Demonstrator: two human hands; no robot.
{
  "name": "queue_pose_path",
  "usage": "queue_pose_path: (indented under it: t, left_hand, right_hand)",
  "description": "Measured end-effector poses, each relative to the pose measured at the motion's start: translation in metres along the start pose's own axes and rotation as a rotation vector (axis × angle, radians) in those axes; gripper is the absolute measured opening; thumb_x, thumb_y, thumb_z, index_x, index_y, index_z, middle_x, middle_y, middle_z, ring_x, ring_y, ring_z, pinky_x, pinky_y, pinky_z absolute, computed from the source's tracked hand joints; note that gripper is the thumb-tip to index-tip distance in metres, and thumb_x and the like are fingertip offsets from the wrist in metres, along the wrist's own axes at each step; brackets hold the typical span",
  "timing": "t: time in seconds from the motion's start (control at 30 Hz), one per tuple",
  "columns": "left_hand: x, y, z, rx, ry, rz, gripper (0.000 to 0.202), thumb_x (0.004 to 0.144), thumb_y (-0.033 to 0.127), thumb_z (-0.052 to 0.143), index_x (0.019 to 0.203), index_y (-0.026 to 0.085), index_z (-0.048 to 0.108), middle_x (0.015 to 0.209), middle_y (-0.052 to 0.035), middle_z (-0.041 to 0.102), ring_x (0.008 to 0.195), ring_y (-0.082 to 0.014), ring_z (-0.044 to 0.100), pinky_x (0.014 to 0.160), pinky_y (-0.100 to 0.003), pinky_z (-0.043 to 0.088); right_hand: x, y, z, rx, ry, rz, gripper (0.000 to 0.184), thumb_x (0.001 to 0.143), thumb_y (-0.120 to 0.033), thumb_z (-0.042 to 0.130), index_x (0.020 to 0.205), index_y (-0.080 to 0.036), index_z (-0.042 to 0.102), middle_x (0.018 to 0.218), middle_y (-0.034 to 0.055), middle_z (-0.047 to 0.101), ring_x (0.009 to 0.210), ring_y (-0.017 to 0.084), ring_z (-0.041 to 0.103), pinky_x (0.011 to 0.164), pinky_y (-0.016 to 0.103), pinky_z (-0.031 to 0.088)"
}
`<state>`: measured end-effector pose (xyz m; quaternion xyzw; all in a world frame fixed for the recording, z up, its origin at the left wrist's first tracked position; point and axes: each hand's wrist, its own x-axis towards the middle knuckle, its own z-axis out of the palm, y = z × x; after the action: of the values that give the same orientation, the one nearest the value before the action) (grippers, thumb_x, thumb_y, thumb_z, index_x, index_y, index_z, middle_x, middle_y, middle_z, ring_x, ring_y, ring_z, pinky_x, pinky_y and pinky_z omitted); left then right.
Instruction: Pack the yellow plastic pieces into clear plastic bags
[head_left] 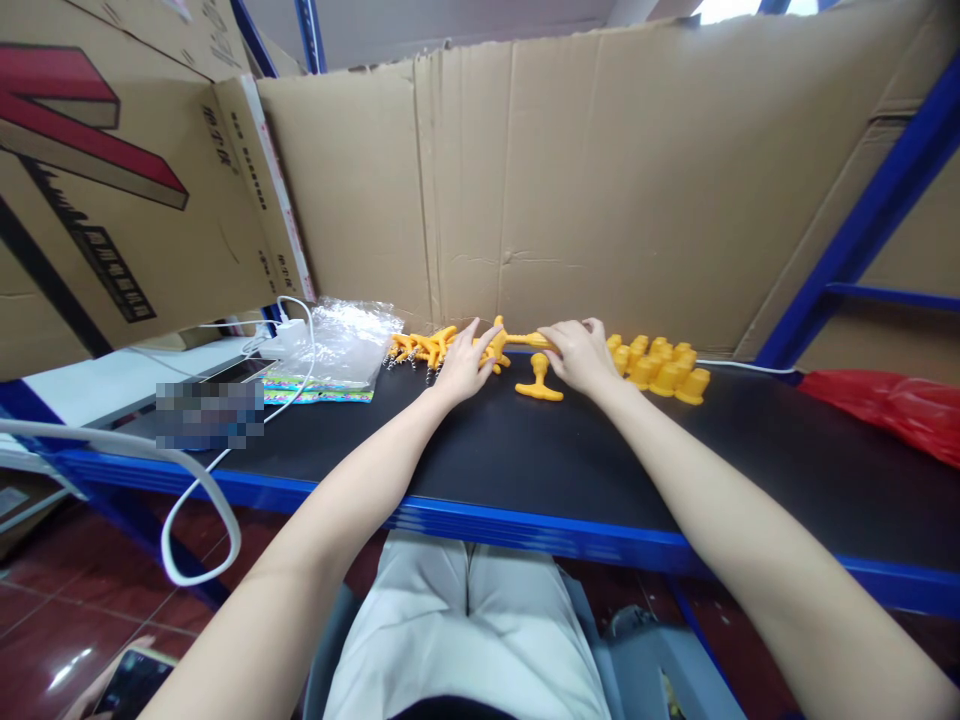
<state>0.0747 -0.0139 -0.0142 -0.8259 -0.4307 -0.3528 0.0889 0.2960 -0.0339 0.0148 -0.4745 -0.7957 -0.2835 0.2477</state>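
Near the back of the black shelf, my left hand (463, 362) has its fingers and thumb at the crossbar of a yellow T-handled piece (498, 345). From that crossbar a thin yellow shaft (525, 340) runs to the right, and its end goes under the bent fingers of my right hand (580, 352). Just in front, between the hands, lies a single yellow T-shaped handle (539, 384). Left of my left hand is a pile of yellow-handled corkscrews (424, 347) with metal spirals showing. Several yellow cup-like caps (664, 368) stand right of my right hand.
Clear plastic bags (345, 345) and a white charger with cables (289, 335) are at left. A cardboard wall (600, 190) closes off the back. A red plastic bag (885, 405) lies at right. The blue shelf edge (525, 530) runs across the front. Another person's hand holds a phone (135, 685) at lower left.
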Motion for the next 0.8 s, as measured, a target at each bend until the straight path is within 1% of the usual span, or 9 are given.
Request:
queue_pose_path:
  t: [0.1,0.13,0.2,0.27,0.4,0.57,0.7,0.8]
  left_hand:
    - [0.001,0.002,-0.002,-0.03,-0.015,0.011,0.043,0.09,0.027,0.041,0.133,0.024,0.039,0.13,-0.0099,0.05,0.121,-0.0221,0.044,0.1,-0.04,0.035]
    - [0.001,0.002,-0.002,-0.035,-0.013,-0.006,0.04,0.09,0.027,0.041,0.13,0.024,0.041,0.122,-0.0087,0.055,0.115,-0.021,0.049,0.097,-0.038,0.038]
    - [0.002,0.001,-0.002,-0.028,0.009,-0.055,0.035,0.09,0.027,0.042,0.125,0.023,0.047,0.111,-0.0069,0.061,0.106,-0.02,0.054,0.092,-0.035,0.041]
    - [0.002,0.001,-0.004,-0.005,0.033,-0.086,0.031,0.088,0.028,0.045,0.118,0.021,0.051,0.108,-0.0063,0.062,0.102,-0.0199,0.056,0.09,-0.033,0.042]
    - [0.001,0.005,-0.007,0.034,0.037,-0.053,0.028,0.087,0.031,0.048,0.112,0.021,0.054,0.106,-0.0056,0.062,0.1,-0.0201,0.057,0.087,-0.031,0.043]
    - [0.001,0.012,-0.01,0.058,0.007,-0.053,0.027,0.086,0.03,0.049,0.111,0.022,0.054,0.104,-0.0061,0.063,0.101,-0.0215,0.057,0.084,-0.032,0.043]
    - [0.001,0.015,-0.011,0.035,-0.012,-0.086,0.029,0.084,0.029,0.051,0.111,0.022,0.054,0.106,-0.0066,0.064,0.101,-0.0222,0.058,0.084,-0.033,0.043]
    - [0.001,0.017,-0.013,0.008,-0.013,-0.113,0.029,0.083,0.03,0.052,0.11,0.023,0.055,0.103,-0.0051,0.065,0.095,-0.0213,0.06,0.083,-0.033,0.044]
  right_hand:
    - [0.002,-0.007,-0.002,0.016,0.065,-0.09,0.034,0.088,-0.019,0.036,0.117,-0.017,0.055,0.114,0.0109,0.06,0.108,0.022,0.047,0.099,0.044,0.015]
    - [0.003,-0.009,-0.002,0.019,0.072,-0.11,0.035,0.089,-0.02,0.035,0.118,-0.017,0.054,0.115,0.0107,0.06,0.108,0.022,0.048,0.099,0.044,0.014]
    - [0.004,-0.013,-0.002,0.024,0.065,-0.13,0.035,0.09,-0.022,0.034,0.118,-0.017,0.054,0.114,0.0107,0.061,0.107,0.022,0.048,0.1,0.046,0.013]
    - [0.004,-0.016,-0.001,0.031,0.041,-0.126,0.034,0.09,-0.027,0.036,0.116,-0.016,0.056,0.112,0.0113,0.062,0.106,0.023,0.05,0.1,0.047,0.014]
    - [0.004,-0.02,0.002,0.05,-0.018,-0.108,0.037,0.09,-0.033,0.037,0.116,-0.015,0.056,0.11,0.0125,0.063,0.105,0.025,0.05,0.101,0.048,0.013]
    - [0.006,-0.022,0.002,0.019,-0.078,-0.093,0.031,0.089,-0.031,0.038,0.107,-0.015,0.058,0.101,0.0109,0.065,0.099,0.025,0.051,0.1,0.048,0.013]
    - [0.007,-0.026,-0.002,-0.038,-0.067,-0.088,0.024,0.087,-0.026,0.04,0.099,-0.015,0.058,0.096,0.0111,0.064,0.096,0.025,0.05,0.098,0.047,0.015]
    - [0.008,-0.03,-0.006,-0.083,-0.048,-0.086,0.022,0.086,-0.021,0.039,0.098,-0.016,0.056,0.095,0.0111,0.062,0.094,0.025,0.049,0.096,0.047,0.016]
